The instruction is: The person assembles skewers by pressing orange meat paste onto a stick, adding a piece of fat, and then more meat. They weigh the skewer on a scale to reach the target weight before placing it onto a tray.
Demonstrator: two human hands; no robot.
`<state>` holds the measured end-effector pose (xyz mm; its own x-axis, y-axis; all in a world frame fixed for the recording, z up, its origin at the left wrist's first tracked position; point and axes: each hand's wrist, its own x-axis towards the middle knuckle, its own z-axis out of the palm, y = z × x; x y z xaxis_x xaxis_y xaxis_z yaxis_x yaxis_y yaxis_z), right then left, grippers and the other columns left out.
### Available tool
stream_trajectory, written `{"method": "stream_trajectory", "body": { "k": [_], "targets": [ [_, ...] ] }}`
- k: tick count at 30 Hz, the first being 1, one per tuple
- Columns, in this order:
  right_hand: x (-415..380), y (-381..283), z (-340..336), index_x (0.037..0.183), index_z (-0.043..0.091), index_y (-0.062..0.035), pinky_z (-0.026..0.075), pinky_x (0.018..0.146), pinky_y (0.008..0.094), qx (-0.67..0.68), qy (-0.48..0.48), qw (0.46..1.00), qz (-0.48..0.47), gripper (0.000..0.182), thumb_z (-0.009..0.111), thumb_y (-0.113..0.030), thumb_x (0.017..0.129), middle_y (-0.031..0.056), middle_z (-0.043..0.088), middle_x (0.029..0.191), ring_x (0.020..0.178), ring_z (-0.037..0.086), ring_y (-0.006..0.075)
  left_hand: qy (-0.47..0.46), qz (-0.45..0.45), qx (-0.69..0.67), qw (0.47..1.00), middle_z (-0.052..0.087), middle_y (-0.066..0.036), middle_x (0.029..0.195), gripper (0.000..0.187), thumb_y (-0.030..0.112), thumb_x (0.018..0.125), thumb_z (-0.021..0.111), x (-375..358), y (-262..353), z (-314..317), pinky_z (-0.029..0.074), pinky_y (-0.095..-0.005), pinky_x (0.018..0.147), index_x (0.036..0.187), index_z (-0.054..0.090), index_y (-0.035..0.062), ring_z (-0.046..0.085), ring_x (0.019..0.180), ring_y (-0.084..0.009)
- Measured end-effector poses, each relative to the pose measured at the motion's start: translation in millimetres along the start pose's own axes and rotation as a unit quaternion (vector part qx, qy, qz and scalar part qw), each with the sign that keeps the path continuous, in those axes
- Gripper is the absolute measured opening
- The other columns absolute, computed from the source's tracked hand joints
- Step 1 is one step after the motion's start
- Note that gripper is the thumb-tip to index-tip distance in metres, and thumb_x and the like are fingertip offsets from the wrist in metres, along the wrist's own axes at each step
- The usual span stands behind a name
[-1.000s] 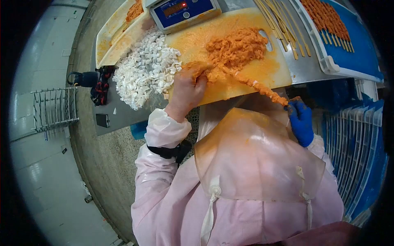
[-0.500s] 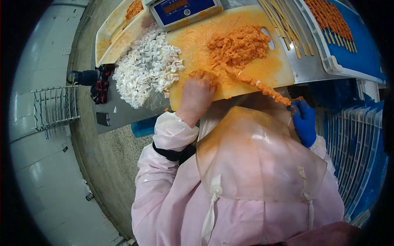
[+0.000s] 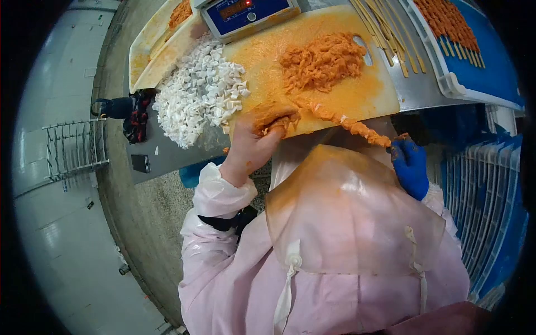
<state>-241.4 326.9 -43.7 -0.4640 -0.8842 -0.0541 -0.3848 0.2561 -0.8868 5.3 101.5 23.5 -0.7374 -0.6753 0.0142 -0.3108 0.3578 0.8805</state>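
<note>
My bare left hand point(image 3: 259, 139) is curled around some orange meat at the near left edge of the yellow cutting board point(image 3: 374, 95). In my blue-gloved right hand point(image 3: 408, 162) is the near end of a skewer point(image 3: 357, 129), coated with orange meat and showing a few white bits. The skewer slants up and left over the board's front edge. Beyond it lies a pile of orange meat point(image 3: 324, 61). White cubes point(image 3: 198, 92) are heaped to the left of the board.
A scale point(image 3: 240, 17) stands behind the board, beside a cream tub point(image 3: 146, 53). Bare skewers point(image 3: 391, 36) lie at the back right, near a tray point(image 3: 446, 84) of coated skewers. Stacked racks point(image 3: 480, 201) stand at the right.
My left hand has turned and moved slightly left and down, with meat now visible in its curled fingers. The coated skewer and my right hand have shifted slightly left.
</note>
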Motion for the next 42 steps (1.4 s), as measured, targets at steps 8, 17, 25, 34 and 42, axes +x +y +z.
{"method": "stream_trajectory", "body": {
  "k": [8,17,25,34,42],
  "targets": [
    [-1.3,-3.9,0.5,0.084,0.061,0.0016,0.047,0.06,0.0337,0.006,0.009,1.0,-0.024,0.008,0.058,-0.004,0.081,0.0164,0.063,0.074,0.066,0.062,0.0265,0.023,0.19,0.284,0.939,0.065,-0.011,0.092,0.033,-0.001,0.068,0.063,21.0,6.4,17.3,0.05,-0.0363,0.081,0.098,0.068,0.0111,0.062,0.087,-0.0317],
    [-1.8,-6.1,-1.9,0.083,0.062,0.0016,0.046,0.059,0.0352,-0.007,0.006,1.0,-0.028,0.008,0.058,-0.005,0.081,0.0184,0.063,0.075,0.066,0.062,0.03,0.011,0.218,0.29,0.932,0.063,-0.01,0.1,0.037,0.0,0.062,0.069,26.5,2.8,13.2,0.047,-0.0399,0.086,0.097,0.068,0.0119,0.058,0.098,-0.0316],
    [-1.8,-6.0,-1.6,0.085,0.061,0.002,0.047,0.058,0.0344,0.006,0.006,0.999,-0.037,0.008,0.058,-0.004,0.081,0.0179,0.063,0.075,0.066,0.063,0.0284,0.042,0.213,0.293,0.931,0.062,-0.009,0.105,0.035,0.003,0.062,0.07,27.8,-1.3,17.0,0.045,-0.0416,0.089,0.095,0.069,0.0148,0.056,0.103,-0.033],
    [-0.9,-0.8,-2.0,0.086,0.061,0.0019,0.046,0.058,0.0331,0.01,-0.002,1.0,-0.023,0.01,0.058,-0.006,0.081,0.017,0.063,0.074,0.065,0.063,0.025,0.002,0.299,0.367,0.881,0.053,-0.011,0.123,0.038,0.008,0.059,0.073,20.4,4.0,29.8,0.038,-0.043,0.095,0.095,0.07,0.0192,0.047,0.116,-0.0341],
    [0.9,-0.3,-2.9,0.086,0.06,0.0016,0.045,0.062,0.0298,0.021,0.021,0.999,-0.037,0.008,0.055,-0.004,0.084,0.0129,0.062,0.077,0.067,0.059,0.0186,0.183,0.237,0.254,0.92,0.066,-0.01,0.09,0.025,0.011,0.073,0.068,2.5,-10.6,22.6,0.046,-0.0368,0.083,0.098,0.067,0.0064,0.061,0.089,-0.0283]
  ]
}}
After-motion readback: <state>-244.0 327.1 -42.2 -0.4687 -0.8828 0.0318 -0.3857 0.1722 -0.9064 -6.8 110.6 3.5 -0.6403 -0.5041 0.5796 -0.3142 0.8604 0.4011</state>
